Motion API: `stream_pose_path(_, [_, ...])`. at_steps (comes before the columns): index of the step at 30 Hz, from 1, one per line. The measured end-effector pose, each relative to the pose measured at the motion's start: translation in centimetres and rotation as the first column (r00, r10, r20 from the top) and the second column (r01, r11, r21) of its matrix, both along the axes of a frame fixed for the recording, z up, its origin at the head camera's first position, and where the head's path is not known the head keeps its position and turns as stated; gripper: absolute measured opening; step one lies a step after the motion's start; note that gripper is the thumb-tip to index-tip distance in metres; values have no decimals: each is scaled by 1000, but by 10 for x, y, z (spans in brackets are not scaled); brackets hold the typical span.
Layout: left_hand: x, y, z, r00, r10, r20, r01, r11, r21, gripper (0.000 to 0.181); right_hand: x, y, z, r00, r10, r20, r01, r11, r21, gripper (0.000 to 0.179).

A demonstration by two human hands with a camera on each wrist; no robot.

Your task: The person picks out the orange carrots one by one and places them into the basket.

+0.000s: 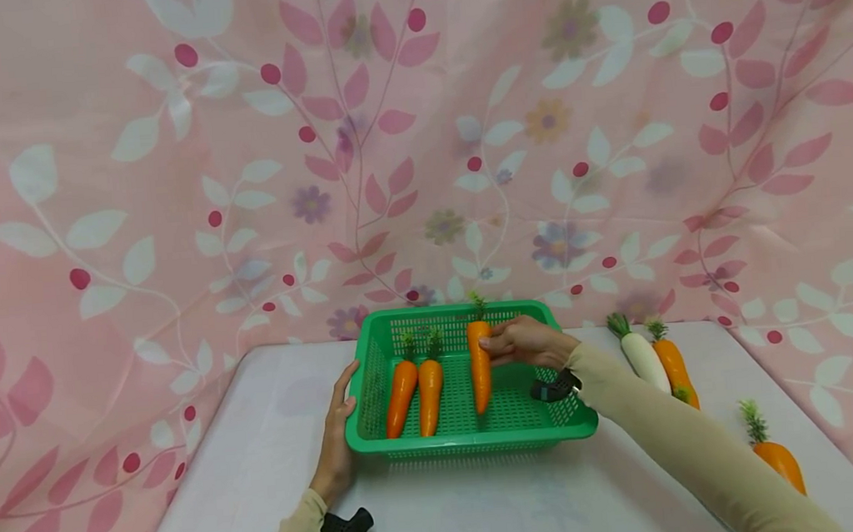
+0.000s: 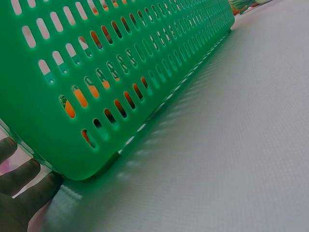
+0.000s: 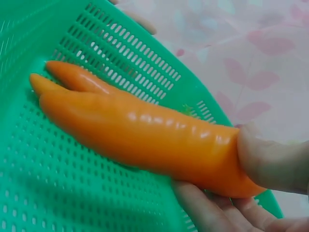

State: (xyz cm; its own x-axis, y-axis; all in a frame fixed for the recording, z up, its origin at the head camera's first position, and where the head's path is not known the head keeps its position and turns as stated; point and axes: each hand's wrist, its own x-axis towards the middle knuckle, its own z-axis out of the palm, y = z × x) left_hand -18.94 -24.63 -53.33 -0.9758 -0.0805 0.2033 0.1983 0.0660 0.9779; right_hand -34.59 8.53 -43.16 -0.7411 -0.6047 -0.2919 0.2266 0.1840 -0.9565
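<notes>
My right hand grips an orange carrot by its upper end, thumb on one side and fingers under it. A green leafy tuft tops this carrot, which hangs tip down over the inside of a green plastic basket. Two more carrots lie side by side in the left part of the basket, the outer carrot and the inner carrot. My left hand rests against the basket's left end, its fingers reaching along the outer wall and its thumb at the rim.
Right of the basket lie a white radish with green tops and a carrot beside it. Another carrot lies nearer, partly behind the right sleeve. A floral pink curtain hangs behind the white table.
</notes>
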Motion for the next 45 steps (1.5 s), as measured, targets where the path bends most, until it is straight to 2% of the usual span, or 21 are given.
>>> stream_pose_path(8, [-1, -1, -1, 1000, 3, -15, -3, 1000, -15, 54, 3, -13, -9, 1000, -13, 10, 12, 1000, 17, 45])
stream_pose_path(20, [0, 0, 0, 1000, 11, -27, -12, 999, -42, 54, 4, -29, -17, 999, 15, 42, -17, 998, 54, 48])
stream_pose_path(26, [0, 0, 0, 1000, 11, -26, -12, 999, -45, 55, 2, -33, -20, 999, -7, 48, 3, 997, 83, 71])
stream_pose_path(33, [-1, -1, 0, 1000, 5, -19, -6, 999, -32, 54, 2, -33, -26, 1000, 20, -6, -19, 993, 120, 52])
stream_pose_path(39, [0, 0, 0, 1000, 7, -23, -7, 1000, -28, 55, 4, -34, -29, 996, 55, -72, -43, 986, 163, 47])
stream_pose_path(45, [0, 1, 1, 1000, 6, -20, -7, 1000, -28, 55, 4, -34, -30, 994, 61, -87, -45, 984, 174, 38])
